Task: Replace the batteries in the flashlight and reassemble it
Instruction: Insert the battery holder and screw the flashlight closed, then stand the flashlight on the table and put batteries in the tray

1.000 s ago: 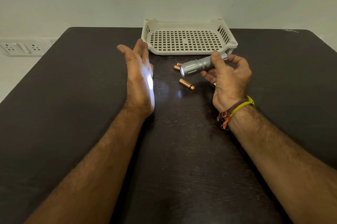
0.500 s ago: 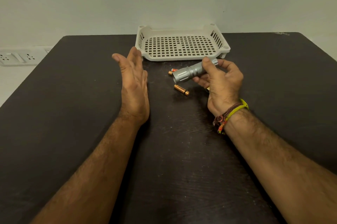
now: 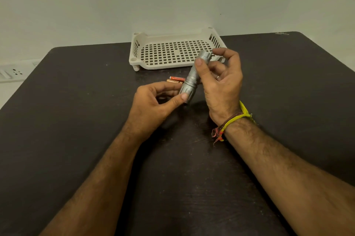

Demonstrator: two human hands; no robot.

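A silver flashlight [image 3: 192,76] is held above the dark table [image 3: 76,120], tilted with its head down-left and its tail cap up-right. My right hand [image 3: 221,86] grips its body and tail end, thumb across the barrel. My left hand [image 3: 153,103] pinches the flashlight's head between thumb and fingers. No light comes from it. Two loose batteries [image 3: 175,80], orange and copper-coloured, lie on the table just behind my left fingers, partly hidden by the flashlight.
A cream perforated plastic tray [image 3: 172,53] stands at the table's far edge behind my hands. A wall socket strip [image 3: 11,72] is at the far left, off the table. Bare dark tabletop surrounds my forearms.
The light went out. My left hand, which stood flat and upright beside the beam, moved right and took hold of the flashlight's head. The right hand tilted the flashlight more upright.
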